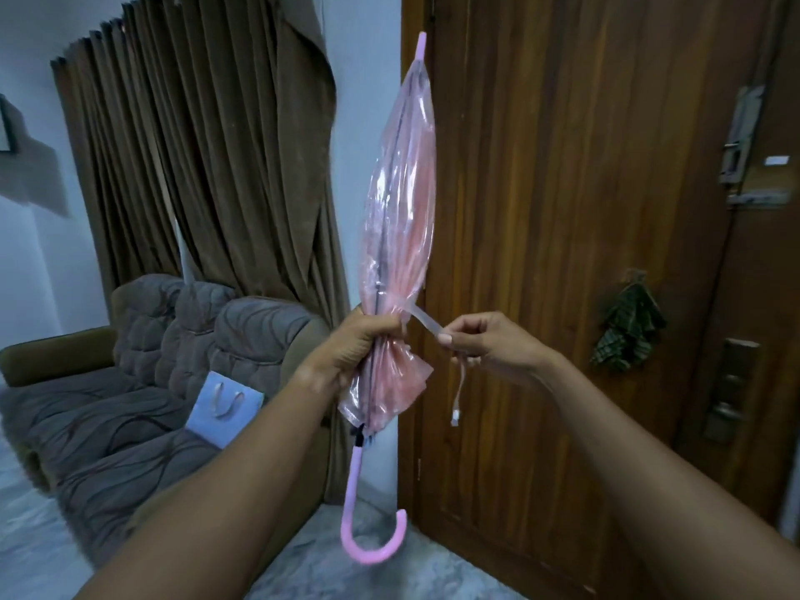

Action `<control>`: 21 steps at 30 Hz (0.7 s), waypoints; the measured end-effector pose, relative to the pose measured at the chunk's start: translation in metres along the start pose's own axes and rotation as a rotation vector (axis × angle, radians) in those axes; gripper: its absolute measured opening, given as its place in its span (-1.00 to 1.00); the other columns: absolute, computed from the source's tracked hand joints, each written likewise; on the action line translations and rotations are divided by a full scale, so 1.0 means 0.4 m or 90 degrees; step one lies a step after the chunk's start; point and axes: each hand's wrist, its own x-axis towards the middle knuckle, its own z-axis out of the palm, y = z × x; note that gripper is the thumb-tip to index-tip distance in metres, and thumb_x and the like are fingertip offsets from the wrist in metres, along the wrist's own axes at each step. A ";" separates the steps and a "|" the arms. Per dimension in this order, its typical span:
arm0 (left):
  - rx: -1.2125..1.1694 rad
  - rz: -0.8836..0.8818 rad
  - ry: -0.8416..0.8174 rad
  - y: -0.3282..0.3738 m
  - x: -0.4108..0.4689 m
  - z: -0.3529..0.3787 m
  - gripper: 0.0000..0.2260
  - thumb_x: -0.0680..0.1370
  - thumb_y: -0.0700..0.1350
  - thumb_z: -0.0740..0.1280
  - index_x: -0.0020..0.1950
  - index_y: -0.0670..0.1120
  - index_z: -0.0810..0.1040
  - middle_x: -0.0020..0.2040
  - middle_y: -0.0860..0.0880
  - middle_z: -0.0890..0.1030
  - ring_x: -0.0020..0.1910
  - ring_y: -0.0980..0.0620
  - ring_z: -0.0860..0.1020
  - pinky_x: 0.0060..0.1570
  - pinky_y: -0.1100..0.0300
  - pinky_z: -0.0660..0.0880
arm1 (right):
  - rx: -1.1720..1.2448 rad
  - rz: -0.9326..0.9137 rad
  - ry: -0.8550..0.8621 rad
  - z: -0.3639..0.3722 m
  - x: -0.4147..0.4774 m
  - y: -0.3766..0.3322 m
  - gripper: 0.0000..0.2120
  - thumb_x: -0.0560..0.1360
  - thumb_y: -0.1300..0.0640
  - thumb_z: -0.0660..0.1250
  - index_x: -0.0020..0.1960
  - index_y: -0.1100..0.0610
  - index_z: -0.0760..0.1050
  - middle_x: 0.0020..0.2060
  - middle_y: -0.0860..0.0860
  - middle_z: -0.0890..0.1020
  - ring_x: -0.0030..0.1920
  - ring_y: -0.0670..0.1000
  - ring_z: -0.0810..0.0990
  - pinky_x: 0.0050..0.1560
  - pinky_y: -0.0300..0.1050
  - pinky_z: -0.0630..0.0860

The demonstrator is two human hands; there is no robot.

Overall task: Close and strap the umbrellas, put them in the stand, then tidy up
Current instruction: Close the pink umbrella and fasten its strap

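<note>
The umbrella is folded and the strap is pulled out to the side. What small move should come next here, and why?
Probably the right hand should wind the strap round the pink umbrella just above the left hand. The umbrella is closed and held upright, but its folds bulge loosely and the strap stands out sideways, its free end dangling unfastened.

The wooden door (584, 210) stands close behind the umbrella (398, 201); open room lies left, above the sofa (143, 409).

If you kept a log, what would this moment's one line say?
step: strapping | left hand grips closed pink umbrella round its canopy | right hand pinches strap | strap not yet wrapped
</note>
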 end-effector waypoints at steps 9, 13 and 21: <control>-0.007 -0.040 -0.079 0.005 0.023 0.195 -0.78 0.34 -0.26 0.37 -0.03 -0.15 0.51 -0.36 -0.02 0.53 -0.35 0.04 0.54 -0.20 0.14 0.55 | -0.152 -0.051 0.115 -0.164 -0.163 -0.046 -0.88 0.44 0.20 0.53 -0.04 0.19 0.74 -0.09 0.03 0.76 -0.04 -0.11 0.72 -0.03 -0.28 0.56; -0.035 -0.098 -0.164 -0.018 0.004 0.334 -0.60 0.24 -0.22 0.44 0.05 -0.19 0.50 -0.37 -0.03 0.52 -0.42 0.07 0.53 -0.21 0.15 0.54 | -0.128 -0.048 0.138 -0.251 -0.306 -0.039 -0.96 0.43 0.17 0.54 -0.17 0.14 0.73 -0.26 -0.01 0.73 -0.20 -0.18 0.66 -0.12 -0.33 0.53; -0.312 -0.156 -0.373 -0.060 -0.090 0.683 -0.55 0.19 -0.30 0.41 0.07 -0.24 0.47 -0.26 -0.08 0.47 -0.41 0.05 0.49 -0.23 0.15 0.58 | 0.326 -0.062 0.041 -0.388 -0.599 -0.058 -0.73 0.51 0.06 0.43 0.07 0.21 0.46 -0.09 0.16 0.59 -0.24 0.06 0.62 -0.35 -0.03 0.57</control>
